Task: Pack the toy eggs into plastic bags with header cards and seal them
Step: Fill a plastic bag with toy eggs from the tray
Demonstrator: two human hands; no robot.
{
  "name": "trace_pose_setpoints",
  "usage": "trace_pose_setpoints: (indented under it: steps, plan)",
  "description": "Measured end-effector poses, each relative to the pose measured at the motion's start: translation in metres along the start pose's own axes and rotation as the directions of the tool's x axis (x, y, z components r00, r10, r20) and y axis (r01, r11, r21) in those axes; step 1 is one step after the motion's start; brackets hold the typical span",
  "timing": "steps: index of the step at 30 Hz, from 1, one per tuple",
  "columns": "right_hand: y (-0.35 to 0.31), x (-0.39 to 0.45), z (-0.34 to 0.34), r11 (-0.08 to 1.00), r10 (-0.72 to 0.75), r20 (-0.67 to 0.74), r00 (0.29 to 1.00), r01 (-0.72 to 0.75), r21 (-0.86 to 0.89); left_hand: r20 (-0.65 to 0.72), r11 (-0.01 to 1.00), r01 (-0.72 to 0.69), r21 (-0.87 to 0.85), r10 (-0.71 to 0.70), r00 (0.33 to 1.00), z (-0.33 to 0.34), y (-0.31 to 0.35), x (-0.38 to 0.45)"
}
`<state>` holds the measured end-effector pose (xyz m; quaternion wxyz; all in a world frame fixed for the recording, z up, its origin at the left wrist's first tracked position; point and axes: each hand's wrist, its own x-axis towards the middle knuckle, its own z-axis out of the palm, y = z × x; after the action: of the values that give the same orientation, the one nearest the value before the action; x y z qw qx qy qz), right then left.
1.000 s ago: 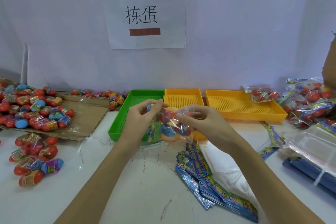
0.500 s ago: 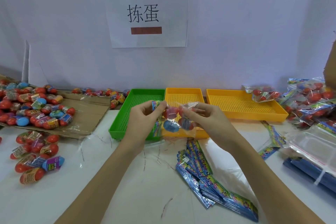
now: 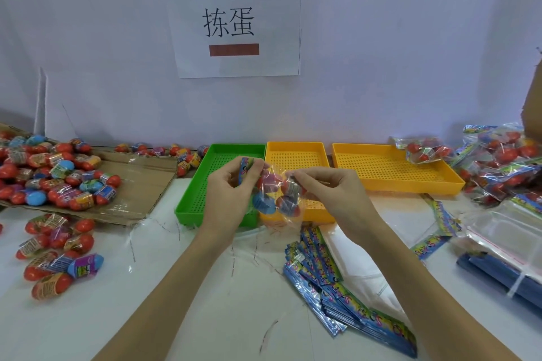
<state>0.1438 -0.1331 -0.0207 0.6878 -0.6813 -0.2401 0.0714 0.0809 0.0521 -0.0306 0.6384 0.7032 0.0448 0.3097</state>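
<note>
A clear plastic bag (image 3: 277, 196) with several toy eggs inside is held up in the air, in front of the near ends of the green tray (image 3: 202, 184) and the small yellow tray (image 3: 296, 155). Its top edge is pinched at the left by the left hand (image 3: 231, 193), whose grip is closed with thumb and fingertips on the bag together with a colourful header card (image 3: 244, 170). The right part of the top edge is pinched by the right hand (image 3: 331, 193), its fingers curled onto the plastic. Whether the bag is sealed cannot be told.

Just below the hands, a fanned stack of header cards (image 3: 337, 284) lies on the white surface (image 3: 205, 302), partly over a pile of empty clear bags (image 3: 360, 261). A larger yellow tray (image 3: 393, 170) stands to the right of the small one. Filled bags (image 3: 504, 164) are heaped at the far right. At the left, loose toy eggs (image 3: 55, 255) are scattered on the surface, and many more eggs (image 3: 47, 170) are piled on flattened cardboard (image 3: 137, 176) behind them. A paper sign (image 3: 234, 20) is fixed on the wall.
</note>
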Motion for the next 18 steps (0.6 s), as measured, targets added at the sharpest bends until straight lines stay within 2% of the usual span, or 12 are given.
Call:
trace_pose_setpoints:
  steps: [3,5,6,7,8,11,15,18]
  plan:
    - [0.003,0.002,0.001,0.996,-0.088,-0.129,0.988,0.086,-0.027,0.014,0.997,-0.041,0.058,0.041,0.999,0.0,-0.001,0.001]
    - [0.004,0.005,-0.002,0.968,-0.24,-0.177,0.955,0.221,-0.122,0.041,0.965,-0.092,0.248,0.084,0.996,-0.002,-0.002,0.004]
    - [0.004,0.006,-0.003,0.943,-0.309,-0.152,0.939,0.281,-0.18,0.07,0.946,-0.094,0.309,0.076,0.995,-0.005,-0.003,0.006]
    - [0.004,0.005,-0.004,0.922,-0.343,-0.106,0.933,0.314,-0.226,0.093,0.953,-0.068,0.294,0.043,0.995,-0.007,-0.003,0.007]
    - [0.003,0.005,-0.005,0.915,-0.335,-0.053,0.941,0.311,-0.256,0.116,0.978,-0.019,0.206,-0.005,0.993,-0.009,0.0,0.007]
    - [0.001,0.005,-0.003,0.949,-0.177,0.044,0.983,0.182,-0.258,0.195,0.998,0.054,-0.033,-0.046,0.98,-0.014,0.006,0.008]
    - [0.004,0.005,0.006,0.992,0.126,-0.02,0.992,-0.126,0.013,0.282,0.972,0.052,-0.227,0.014,0.959,-0.012,0.007,0.005]
    - [0.003,0.004,0.003,0.971,0.196,0.043,0.98,-0.2,0.13,0.332,0.95,0.067,-0.305,0.04,0.942,-0.011,0.006,0.003]
